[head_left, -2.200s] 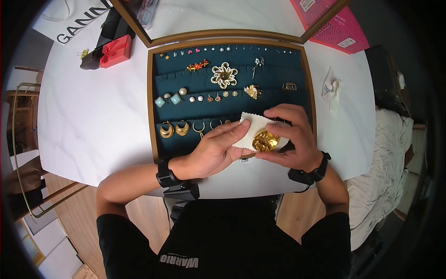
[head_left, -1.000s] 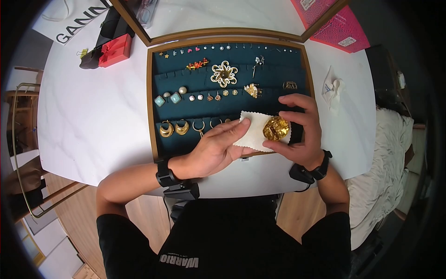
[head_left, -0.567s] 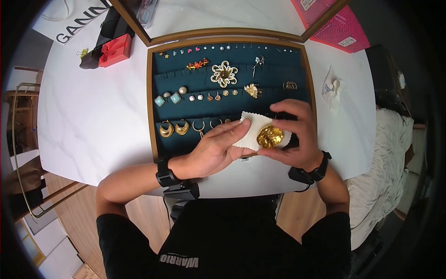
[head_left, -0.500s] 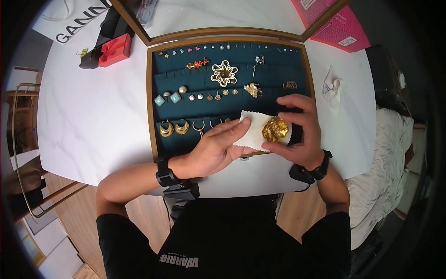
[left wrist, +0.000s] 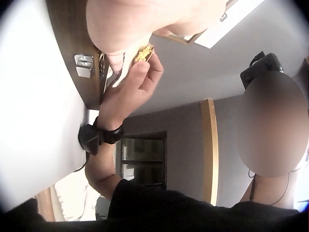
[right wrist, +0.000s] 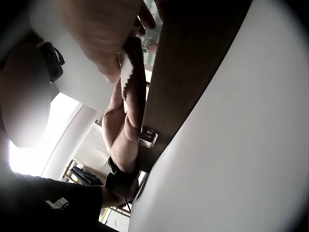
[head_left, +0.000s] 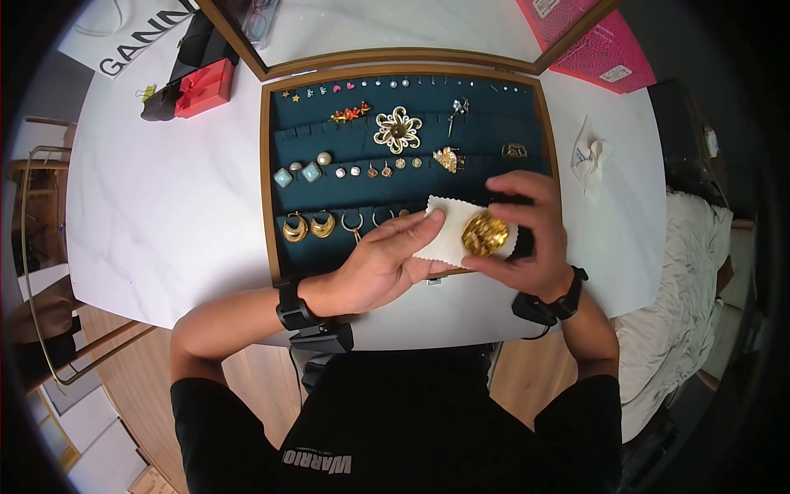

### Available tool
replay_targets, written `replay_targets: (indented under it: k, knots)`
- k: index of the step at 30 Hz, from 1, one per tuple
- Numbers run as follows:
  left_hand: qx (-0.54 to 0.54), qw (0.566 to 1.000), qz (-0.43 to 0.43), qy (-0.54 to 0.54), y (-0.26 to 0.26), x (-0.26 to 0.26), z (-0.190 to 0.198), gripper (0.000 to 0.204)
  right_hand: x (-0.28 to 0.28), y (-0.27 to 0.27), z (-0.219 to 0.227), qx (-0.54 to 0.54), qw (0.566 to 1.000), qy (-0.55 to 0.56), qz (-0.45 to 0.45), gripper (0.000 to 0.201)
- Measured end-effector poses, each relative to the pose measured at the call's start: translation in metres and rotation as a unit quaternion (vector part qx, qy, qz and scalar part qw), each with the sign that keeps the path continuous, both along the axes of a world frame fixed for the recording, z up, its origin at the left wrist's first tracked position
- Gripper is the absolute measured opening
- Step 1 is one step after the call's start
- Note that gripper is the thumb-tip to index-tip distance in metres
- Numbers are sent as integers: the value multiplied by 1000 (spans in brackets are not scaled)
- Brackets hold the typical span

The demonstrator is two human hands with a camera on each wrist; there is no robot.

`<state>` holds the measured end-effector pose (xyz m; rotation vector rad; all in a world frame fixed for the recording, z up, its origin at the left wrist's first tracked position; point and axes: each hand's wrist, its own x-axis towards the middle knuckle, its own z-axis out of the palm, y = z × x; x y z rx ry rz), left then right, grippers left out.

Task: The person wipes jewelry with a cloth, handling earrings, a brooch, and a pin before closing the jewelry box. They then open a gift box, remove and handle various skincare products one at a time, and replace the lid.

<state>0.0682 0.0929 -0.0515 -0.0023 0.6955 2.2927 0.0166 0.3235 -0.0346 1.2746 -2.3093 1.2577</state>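
Observation:
My left hand [head_left: 378, 259] pinches a small white cloth [head_left: 440, 235] with zigzag-cut edges, thumb on top and fingers underneath. Against the cloth's right part, my right hand [head_left: 535, 239] holds a round, shiny gold jewelry piece [head_left: 484, 234] with a crumpled-looking surface between thumb and fingers. The right index finger is raised and blurred. In the left wrist view the gold piece [left wrist: 143, 54] shows edge-on at the right fingertips. The right wrist view catches the cloth's jagged edge [right wrist: 127, 72]. Both hands are above the front of a wooden jewelry case [head_left: 267, 189] lined in dark teal.
Rows of earrings, a flower brooch [head_left: 397, 131] and gold hoops [head_left: 295, 229] fill the case, whose glass lid [head_left: 395, 59] stands raised behind. Around it on the white table [head_left: 156, 230] are a red gift box [head_left: 204, 89], a pink package [head_left: 605, 53] and a crumpled white pouch [head_left: 590, 160].
The gold jewelry piece has shifted back and forth over the cloth with my right hand, now slightly left of half a second ago. My left hand and the cloth have stayed nearly still.

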Motion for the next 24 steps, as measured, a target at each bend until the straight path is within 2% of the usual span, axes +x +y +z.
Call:
replay_targets:
  k: [1,3,6,8,10,13,18,22,24]
  knots:
    - [10,1000,6,2,1,0,0,50,-1,2,0,-7,999,-10,-31,66]
    - [8,1000,2,5,0,0,-1,50,-1,3,-2,-14,999,-13,-37,67]
    - [-3,1000,-4,6,-1,-1,1,51,1,-3,-2,-1,1000,0,19,66]
    - [-11,1000,-8,3,0,0,2,51,1,0,-2,-9,1000,-13,-1,66]
    - [21,999,24,-16,4,1,2,47,-1,2,-1,-21,999,-17,-31,66]
    - [10,1000,1,5,0,0,1,51,0,0,-1,-2,1000,-26,13,67]
    - [2,1000,4,-4,0,1,0,51,-1,3,-1,-10,999,-26,-26,65]
    - [4,1000,-4,5,-1,0,0,51,1,-1,-4,-8,999,-21,32,65]
    - [9,1000,1,6,0,0,0,51,0,0,-2,-11,1000,-22,12,65]
